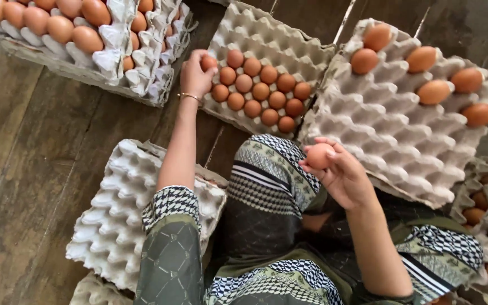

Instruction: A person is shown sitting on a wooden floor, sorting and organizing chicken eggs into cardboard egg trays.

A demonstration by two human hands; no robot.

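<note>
Brown on grey pulp in the head view: looking down at a wooden floor crowded with egg trays. Reaching forward with the left hand, curling the fingers around a small egg at the near-left corner of the middle tray, right up against the eggs packed in rows there. Holding the right hand up over the lap, pinching a second egg between thumb and fingertips, clear of every tray and just in front of the big tray with its few scattered eggs.

Gripping that second egg by the fingertips only, and so probably risking a slip: dropping onto the patterned knee or down to the hard boards, likely cracking either way. Working the small egg so close to its neighbours, and risking a shell-on-shell knock if pushing in at an angle or pressing too hard. Stretching the left arm out above the empty tray, so possibly dragging a sleeve across it and shifting it. Handling two eggs at once, with attention split between both hands, and most likely leaving one grip unwatched.
</note>
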